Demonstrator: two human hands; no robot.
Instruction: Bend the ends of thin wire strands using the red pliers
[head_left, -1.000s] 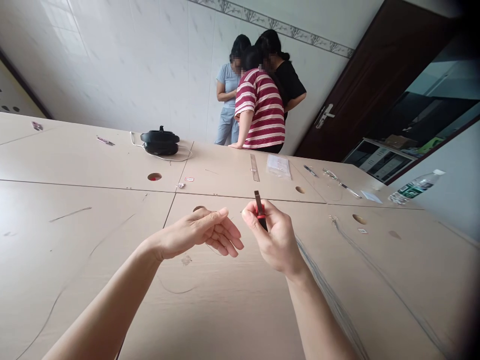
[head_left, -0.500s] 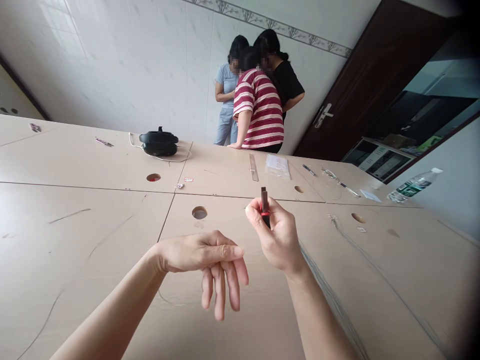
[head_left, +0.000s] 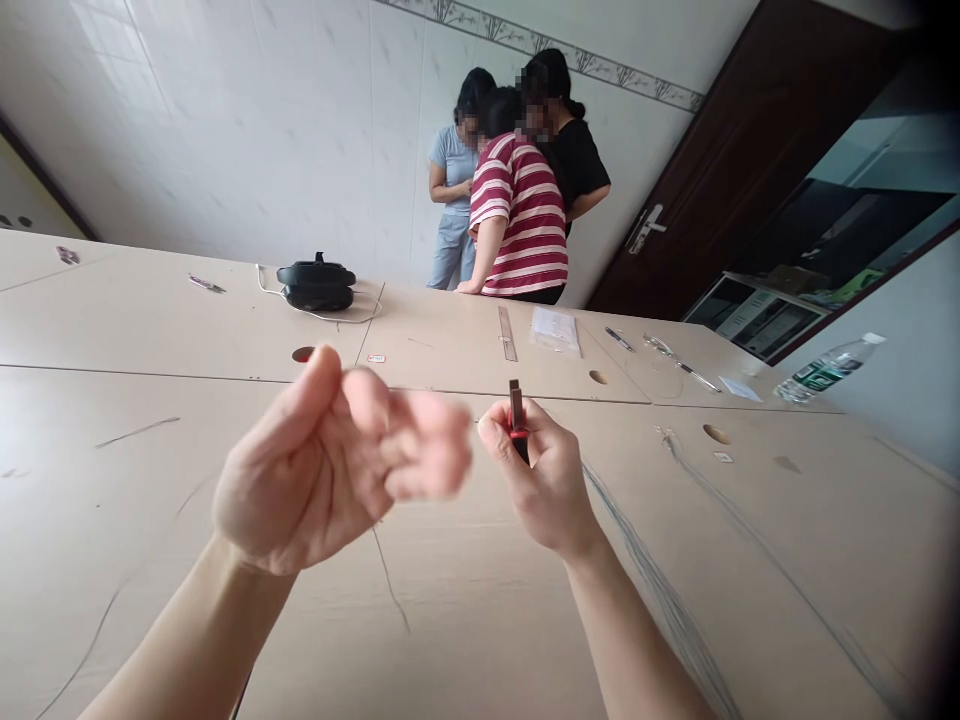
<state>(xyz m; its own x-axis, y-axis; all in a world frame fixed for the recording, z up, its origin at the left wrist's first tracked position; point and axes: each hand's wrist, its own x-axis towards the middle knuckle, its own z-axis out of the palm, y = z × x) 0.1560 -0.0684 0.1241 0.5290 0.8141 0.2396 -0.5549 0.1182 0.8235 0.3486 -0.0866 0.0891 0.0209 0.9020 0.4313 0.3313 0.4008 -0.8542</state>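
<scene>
My left hand (head_left: 330, 465) is raised over the table, palm up, fingers bent and apart, somewhat blurred, with nothing held in it. To its right my right hand (head_left: 544, 470) is closed around a small tool (head_left: 517, 410) with red and black handles, its metal end pointing up. A thin dark wire (head_left: 391, 580) lies on the table below the hands. Beside my right forearm runs a bundle of grey wires (head_left: 645, 560).
Beyond the hands on the table (head_left: 450, 640) are a black headset (head_left: 316, 285), a ruler (head_left: 508, 333), a plastic bag (head_left: 555, 330), pens and a water bottle (head_left: 829, 368). Three people (head_left: 517, 190) stand together at the far edge.
My left hand has turned from palm down to palm up and moved up and left. My right hand has shifted slightly left with the tool.
</scene>
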